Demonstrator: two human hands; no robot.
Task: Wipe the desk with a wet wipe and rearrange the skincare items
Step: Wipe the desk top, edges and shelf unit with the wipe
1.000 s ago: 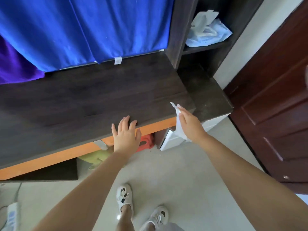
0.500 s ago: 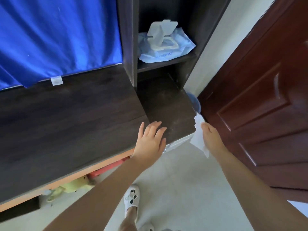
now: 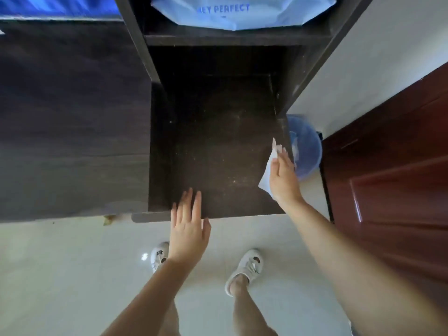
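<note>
One white wet wipe [image 3: 266,174] is hanging in the grip of the right hand [image 3: 283,180], the fingers closing around it so that its crumpled top is poking up past the fingertips and its lower corner is drooping beside the palm; it is sitting over the right edge of the lower, dusty section of the dark counter [image 3: 213,141], though whether it is touching the wood cannot be told. The left hand [image 3: 188,232] is lying open and flat, fingers spread and holding nothing, its fingertips reaching over the front edge of that same dusty section. The wider stretch of counter is running off to the left, one step higher, with a strip of blue curtain [image 3: 55,6] showing along its far side. Above the dusty section a shelf [image 3: 230,40] is carrying a pale blue wipes pack [image 3: 242,13] with lettering on it. Just to the right of the counter a blue bin [image 3: 306,146] is standing on the floor, near a dark red door [image 3: 392,178]. Below, two feet in white shoes [image 3: 244,267] are standing on the pale floor [image 3: 60,275]
</note>
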